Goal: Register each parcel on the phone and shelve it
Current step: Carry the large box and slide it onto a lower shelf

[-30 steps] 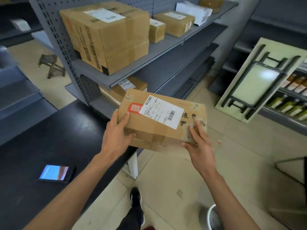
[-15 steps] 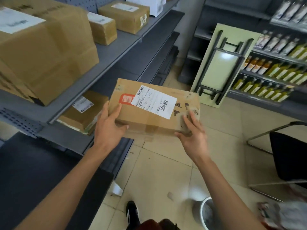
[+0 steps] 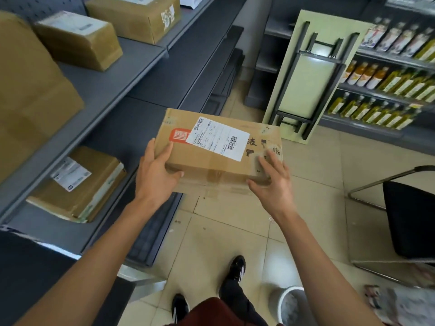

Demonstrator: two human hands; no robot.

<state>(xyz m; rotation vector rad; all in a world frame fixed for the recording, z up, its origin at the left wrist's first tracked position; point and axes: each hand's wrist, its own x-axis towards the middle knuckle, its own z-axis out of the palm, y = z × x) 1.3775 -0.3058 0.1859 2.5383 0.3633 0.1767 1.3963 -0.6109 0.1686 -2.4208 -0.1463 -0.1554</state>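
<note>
A brown cardboard parcel (image 3: 211,165) with a white barcode label and a red stamp hangs in the air before me, over the floor beside the grey shelving (image 3: 131,67). My left hand (image 3: 156,174) grips its near left corner, thumb on the front face. My right hand (image 3: 273,182) holds the near right corner with fingers spread over the top. The phone is out of sight.
Several parcels lie on the grey shelves: a large box (image 3: 28,90) and two smaller ones (image 3: 77,38) above, one flat box (image 3: 77,184) on the lower shelf. A folded table (image 3: 308,78) leans at the back, bottles (image 3: 388,90) fill right-hand shelves, a black chair (image 3: 409,217) and a bin (image 3: 292,304) stand nearby.
I have walked along the shelving with the parcel held in both hands. The black counter and the phone on it have dropped out of view on the left.
</note>
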